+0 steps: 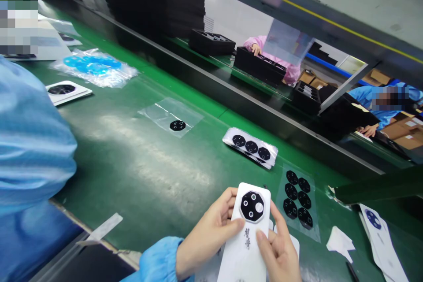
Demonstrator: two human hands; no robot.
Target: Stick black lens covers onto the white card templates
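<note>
Your left hand [214,224] and right hand [279,246] grasp the flat, white, round-cornered panel [243,260] bearing 1 black octagonal plate [252,206], near the clear plastic sheet [315,229] of 6 black octagons [291,191]. Uneven pressure could tip the panel; a slack hold could drop it.

Left hand [213,231]: thumb extended toward right hand [282,246], fingers bent in a grip; wrist emerges from blue sleeve [161,255]. Right hand: thumb angled up and leftward, index finger raised. Thumb tips near, not touching.
</note>
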